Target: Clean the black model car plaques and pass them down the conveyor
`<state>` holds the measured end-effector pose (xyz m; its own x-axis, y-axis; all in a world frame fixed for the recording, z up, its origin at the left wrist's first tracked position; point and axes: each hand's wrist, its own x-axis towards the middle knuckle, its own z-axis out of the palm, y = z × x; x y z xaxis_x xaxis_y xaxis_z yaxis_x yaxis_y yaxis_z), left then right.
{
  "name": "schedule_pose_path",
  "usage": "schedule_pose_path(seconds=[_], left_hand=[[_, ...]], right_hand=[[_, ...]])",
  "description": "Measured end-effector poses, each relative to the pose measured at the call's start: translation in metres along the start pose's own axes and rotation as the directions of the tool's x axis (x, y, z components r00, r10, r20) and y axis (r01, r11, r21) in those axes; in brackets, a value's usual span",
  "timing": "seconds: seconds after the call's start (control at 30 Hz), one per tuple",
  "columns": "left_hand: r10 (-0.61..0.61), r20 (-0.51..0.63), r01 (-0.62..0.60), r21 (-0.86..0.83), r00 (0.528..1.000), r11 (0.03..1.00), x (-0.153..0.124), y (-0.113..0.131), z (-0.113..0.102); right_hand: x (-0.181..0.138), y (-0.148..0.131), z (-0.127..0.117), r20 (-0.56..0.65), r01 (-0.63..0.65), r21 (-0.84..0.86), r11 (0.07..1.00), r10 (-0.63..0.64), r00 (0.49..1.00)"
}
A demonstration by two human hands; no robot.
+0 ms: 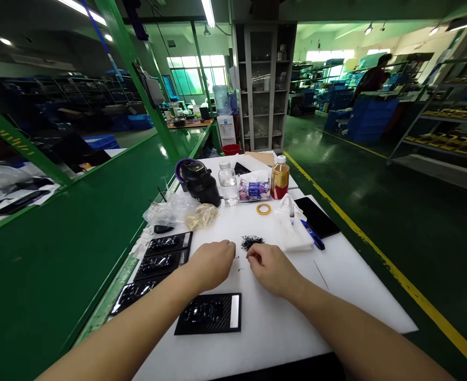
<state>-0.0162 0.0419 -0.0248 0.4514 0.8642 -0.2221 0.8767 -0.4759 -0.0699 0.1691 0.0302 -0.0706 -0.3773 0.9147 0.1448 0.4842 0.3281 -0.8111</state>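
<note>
My left hand (213, 263) is closed over the white table, its fingertips curled under and hidden. Opposite it, my right hand (272, 271) has thumb and forefinger pinched together at the near edge of a pile of tiny black pieces (252, 242). Whatever either hand holds is too small or too hidden to make out. Two single black pieces (240, 270) lie between the hands. Below my left wrist rests a black panel (209, 313) with a glossy raised car shape and a white strip. Similar black panels (160, 263) lie in a row at left, partly behind my forearm.
Behind the hands stand a black lidded jug (198, 182), a clear bottle (228, 184), a tissue pack (254, 189) and a drink bottle (280, 179). Yellow tape (263, 209), white cloths (297, 235), a blue cutter (313, 234) and a thin rod (321, 274) lie rightward. Plastic bags (173, 210) lie left.
</note>
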Motion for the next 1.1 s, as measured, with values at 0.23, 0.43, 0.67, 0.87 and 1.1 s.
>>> schedule_pose_path(seconds=[0.23,0.43,0.67,0.87,1.1], left_hand=[[0.053,-0.148,-0.030,0.158,0.988,0.987,-0.004,0.019,0.008],[0.144,-0.209,-0.092,0.240,0.967,0.966,-0.017,0.032,0.009],[0.136,-0.276,-0.065,0.251,0.951,0.966,-0.026,0.034,0.010],[0.114,-0.314,-0.064,0.164,0.942,0.984,-0.032,0.033,0.010],[-0.094,-0.397,-0.093,-0.426,0.913,0.900,-0.050,0.026,0.008]], right_hand=[[0.002,-0.002,-0.004,0.056,-0.150,0.186,0.971,0.142,0.988],[0.006,0.001,-0.003,0.239,-0.345,0.347,0.872,0.274,0.932],[0.006,0.001,-0.002,0.355,-0.413,0.460,0.786,0.264,0.897],[0.002,-0.004,-0.004,0.333,-0.377,0.474,0.796,0.235,0.913],[-0.006,-0.012,-0.005,0.254,-0.168,0.492,0.854,0.044,0.966]])
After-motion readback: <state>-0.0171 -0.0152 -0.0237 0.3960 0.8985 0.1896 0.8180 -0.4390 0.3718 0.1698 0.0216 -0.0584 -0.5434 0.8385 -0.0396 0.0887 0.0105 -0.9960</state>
